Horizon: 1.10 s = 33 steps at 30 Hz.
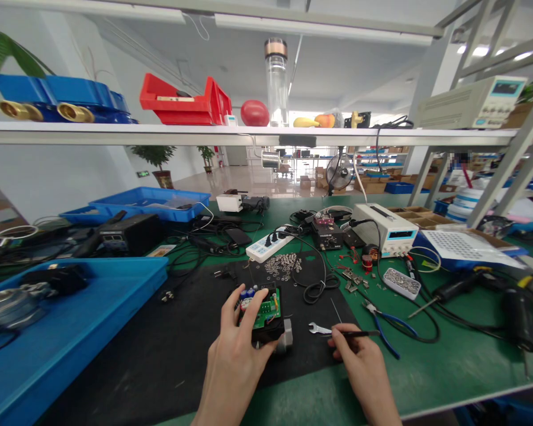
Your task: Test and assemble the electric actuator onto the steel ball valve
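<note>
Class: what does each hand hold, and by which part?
Left hand grips the black box with the green board by its left side. Right hand pinches a thin dark tool at one end.

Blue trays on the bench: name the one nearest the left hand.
The large front-left tray, bordering the black mat where the left hand grips the circuit box; the other tray sits far back.

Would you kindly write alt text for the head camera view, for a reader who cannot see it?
The left hand grips a small black box with a green circuit board on a black mat, while the right hand holds a thin tool beside a small wrench.
</note>
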Each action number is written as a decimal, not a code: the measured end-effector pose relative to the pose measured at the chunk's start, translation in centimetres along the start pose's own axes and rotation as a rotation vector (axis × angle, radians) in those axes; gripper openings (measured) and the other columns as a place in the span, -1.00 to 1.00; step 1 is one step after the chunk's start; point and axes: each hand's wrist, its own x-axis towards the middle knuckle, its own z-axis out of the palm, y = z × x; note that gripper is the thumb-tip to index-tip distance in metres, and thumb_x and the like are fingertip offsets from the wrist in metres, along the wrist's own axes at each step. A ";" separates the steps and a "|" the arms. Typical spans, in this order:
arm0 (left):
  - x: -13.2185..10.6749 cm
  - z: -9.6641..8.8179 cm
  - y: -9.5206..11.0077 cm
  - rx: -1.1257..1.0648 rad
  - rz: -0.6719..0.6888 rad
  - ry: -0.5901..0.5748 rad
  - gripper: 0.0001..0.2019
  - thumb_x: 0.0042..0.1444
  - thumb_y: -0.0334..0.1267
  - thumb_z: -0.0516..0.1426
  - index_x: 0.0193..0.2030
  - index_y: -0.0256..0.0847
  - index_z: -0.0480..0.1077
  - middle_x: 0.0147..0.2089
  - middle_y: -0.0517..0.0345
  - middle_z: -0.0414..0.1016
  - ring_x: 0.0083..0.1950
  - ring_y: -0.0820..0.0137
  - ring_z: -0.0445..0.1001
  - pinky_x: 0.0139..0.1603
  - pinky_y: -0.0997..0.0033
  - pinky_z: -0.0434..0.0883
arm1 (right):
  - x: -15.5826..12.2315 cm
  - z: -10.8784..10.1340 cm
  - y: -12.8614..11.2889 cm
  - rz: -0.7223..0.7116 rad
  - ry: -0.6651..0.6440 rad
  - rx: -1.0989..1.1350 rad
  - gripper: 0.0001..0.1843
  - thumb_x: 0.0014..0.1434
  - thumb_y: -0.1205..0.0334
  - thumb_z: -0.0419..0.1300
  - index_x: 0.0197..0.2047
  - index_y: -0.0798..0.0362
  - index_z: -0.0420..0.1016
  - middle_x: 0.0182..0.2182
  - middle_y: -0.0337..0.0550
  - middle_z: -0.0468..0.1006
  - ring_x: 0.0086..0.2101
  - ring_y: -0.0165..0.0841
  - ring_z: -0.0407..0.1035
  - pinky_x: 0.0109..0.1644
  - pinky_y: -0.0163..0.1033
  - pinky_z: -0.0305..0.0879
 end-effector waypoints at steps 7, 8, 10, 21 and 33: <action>0.0 0.0 0.0 -0.003 0.005 0.004 -0.31 0.09 -0.26 0.35 0.34 0.17 0.28 0.51 0.07 0.09 0.18 0.08 0.58 -0.20 0.28 0.69 | 0.1 0.0 0.0 0.010 -0.008 -0.001 -0.47 0.17 -0.25 0.28 -0.13 0.08 0.60 -0.38 -0.03 0.70 -0.35 -0.19 0.56 -0.25 -0.22 0.48; 0.0 0.0 0.0 -0.003 0.003 0.002 -0.31 0.09 -0.26 0.36 0.34 0.18 0.28 0.51 0.07 0.09 0.18 0.09 0.58 -0.20 0.28 0.69 | 0.1 0.0 0.0 0.012 -0.010 -0.002 -0.48 0.17 -0.25 0.28 -0.13 0.08 0.60 -0.38 -0.04 0.70 -0.35 -0.20 0.56 -0.25 -0.22 0.47; -0.1 0.1 0.0 -0.001 -0.002 -0.003 -0.30 0.09 -0.26 0.37 0.34 0.19 0.27 0.51 0.09 0.07 0.18 0.10 0.58 -0.20 0.27 0.69 | 0.0 0.0 0.0 0.014 -0.014 -0.003 -0.48 0.17 -0.25 0.28 -0.13 0.07 0.60 -0.38 -0.04 0.70 -0.35 -0.20 0.56 -0.25 -0.23 0.47; -0.1 0.3 -0.5 0.009 0.020 0.001 -0.28 0.08 -0.25 0.39 0.35 0.20 0.26 0.51 0.07 0.08 0.18 0.10 0.58 -0.20 0.31 0.69 | 0.1 -0.1 0.3 0.018 -0.027 -0.003 -0.46 0.19 -0.26 0.26 -0.10 0.09 0.58 -0.36 -0.05 0.69 -0.35 -0.22 0.54 -0.23 -0.23 0.44; -0.2 0.5 -0.6 0.021 0.012 0.005 -0.25 0.04 -0.25 0.40 0.35 0.22 0.26 0.50 0.08 0.09 0.19 0.09 0.58 -0.24 0.29 0.69 | 0.1 -0.1 0.6 0.019 -0.021 0.002 -0.45 0.19 -0.27 0.26 -0.09 0.08 0.58 -0.35 -0.04 0.70 -0.34 -0.22 0.54 -0.23 -0.23 0.44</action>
